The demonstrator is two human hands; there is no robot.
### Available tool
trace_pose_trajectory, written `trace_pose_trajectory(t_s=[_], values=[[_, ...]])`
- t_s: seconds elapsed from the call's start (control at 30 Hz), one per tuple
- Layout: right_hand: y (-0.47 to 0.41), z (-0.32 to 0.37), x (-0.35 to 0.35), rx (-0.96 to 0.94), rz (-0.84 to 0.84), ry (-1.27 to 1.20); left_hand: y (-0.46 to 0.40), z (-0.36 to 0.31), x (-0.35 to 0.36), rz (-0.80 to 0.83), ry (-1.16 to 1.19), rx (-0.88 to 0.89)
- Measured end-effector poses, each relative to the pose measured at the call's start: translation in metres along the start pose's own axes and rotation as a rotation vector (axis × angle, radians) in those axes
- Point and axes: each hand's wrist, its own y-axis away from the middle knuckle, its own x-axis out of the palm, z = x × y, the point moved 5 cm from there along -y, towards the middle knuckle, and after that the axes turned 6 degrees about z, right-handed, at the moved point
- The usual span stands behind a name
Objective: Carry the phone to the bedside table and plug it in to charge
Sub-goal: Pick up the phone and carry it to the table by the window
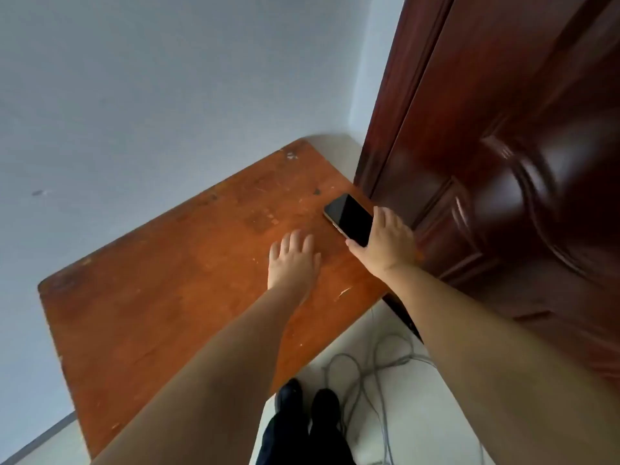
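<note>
A black phone [349, 216] with a dark screen lies face up on a worn orange-brown wooden table [161, 297], near the table's right edge beside a door. My right hand [385, 243] is on the phone's near end, thumb along its left side and fingers on its right side, gripping it while it still rests on the table. My left hand [293, 260] hovers flat over the tabletop just left of the phone, fingers spread, holding nothing.
A dark red-brown panelled door [503, 162] stands right against the table's right edge. Pale walls [167, 78] close off the back and left. Grey cables [372, 370] lie looped on the light floor by my dark shoes [307, 397].
</note>
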Motion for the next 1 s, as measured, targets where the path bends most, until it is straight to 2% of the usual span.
trace_pose_trajectory(t_s=[0.17,0.4,0.6,0.77,0.87,1.0], values=[[-0.022,-0.002,0.028,0.091,0.118,-0.072,0.002,0.014,0.032,-0.063,-0.072,-0.083],[-0.033,-0.006,0.030,0.110,0.005,-0.006,-0.002,0.014,0.034,-0.085,-0.099,-0.084],[-0.042,-0.007,0.021,0.085,-0.001,-0.034,-0.002,0.014,0.031,-0.031,-0.116,-0.081],[-0.051,0.008,-0.012,0.035,-0.032,-0.053,-0.006,0.018,0.008,0.104,-0.126,-0.029],[-0.053,0.031,-0.037,-0.021,-0.071,-0.050,-0.002,0.031,-0.023,0.088,-0.118,-0.038],[-0.052,0.079,-0.066,-0.141,-0.109,-0.085,0.016,0.071,-0.074,-0.027,-0.079,-0.145]])
